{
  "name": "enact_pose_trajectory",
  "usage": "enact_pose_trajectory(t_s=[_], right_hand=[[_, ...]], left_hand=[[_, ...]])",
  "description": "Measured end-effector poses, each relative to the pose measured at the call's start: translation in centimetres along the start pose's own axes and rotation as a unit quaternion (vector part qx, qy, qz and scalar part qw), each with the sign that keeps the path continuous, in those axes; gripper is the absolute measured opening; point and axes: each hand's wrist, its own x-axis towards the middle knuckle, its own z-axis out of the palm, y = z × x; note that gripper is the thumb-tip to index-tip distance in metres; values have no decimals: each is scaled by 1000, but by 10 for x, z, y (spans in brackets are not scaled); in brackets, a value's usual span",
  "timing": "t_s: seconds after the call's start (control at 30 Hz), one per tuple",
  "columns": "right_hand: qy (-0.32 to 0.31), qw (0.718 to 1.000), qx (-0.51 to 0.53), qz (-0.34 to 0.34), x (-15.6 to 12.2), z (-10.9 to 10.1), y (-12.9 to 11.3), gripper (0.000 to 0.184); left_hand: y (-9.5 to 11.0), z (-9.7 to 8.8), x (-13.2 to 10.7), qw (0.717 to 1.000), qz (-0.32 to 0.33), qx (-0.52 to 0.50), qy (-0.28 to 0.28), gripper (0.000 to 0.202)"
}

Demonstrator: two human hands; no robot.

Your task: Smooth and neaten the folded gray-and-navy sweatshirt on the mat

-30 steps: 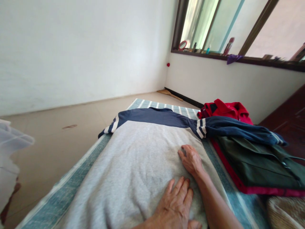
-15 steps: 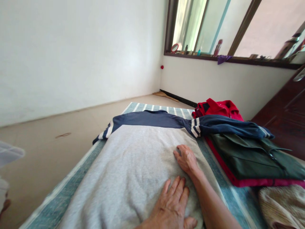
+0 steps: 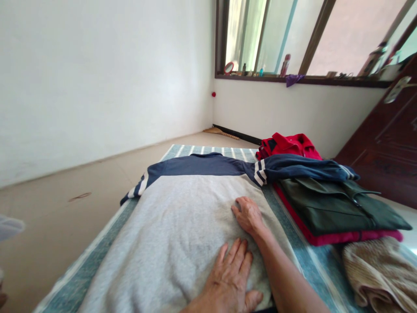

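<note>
A grey sweatshirt (image 3: 176, 226) with navy shoulders and white-striped sleeves lies spread flat on a teal striped mat (image 3: 97, 256). My left hand (image 3: 228, 280) rests palm down on its lower middle, fingers stretched out. Just beyond it, my right hand (image 3: 247, 215) also lies flat on the grey cloth near the garment's right edge, fingers apart. Neither hand holds anything. The right navy sleeve (image 3: 302, 167) drapes over a stack of folded clothes.
To the right sits a folded stack: a dark green garment (image 3: 339, 206) over a red one (image 3: 325, 238), with a red jacket (image 3: 286, 145) behind. A beige knitted item (image 3: 378, 269) lies at bottom right. A dark wooden door (image 3: 387, 143) and cluttered window sill (image 3: 293, 79) stand beyond.
The view has shifted, so everything sits further left and the door and beige knit show more. Both hands stay flat on the sweatshirt in about the same spot.
</note>
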Motion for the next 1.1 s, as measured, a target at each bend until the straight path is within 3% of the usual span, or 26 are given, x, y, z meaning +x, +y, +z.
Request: enact_pose_trajectory(t_s=[0.2,0.43,0.53,0.83,1.1], right_hand=[[3,1000,6,-2,0,-1,0,20],[4,1000,8,3,1,-4,1,21],[-2,1000,6,10,3,-7,2,24],[-11,1000,14,10,13,-12,11,30],[-7,1000,8,-7,14,-13,14,30]], left_hand=[[14,-15,-4,1000,-18,8,-10,68],[17,-30,-1,998,-23,15,-57,68],[21,-33,7,998,-28,43,-35,64],[23,-2,30,992,-30,121,19,76],[19,1,31,990,-24,134,25,75]])
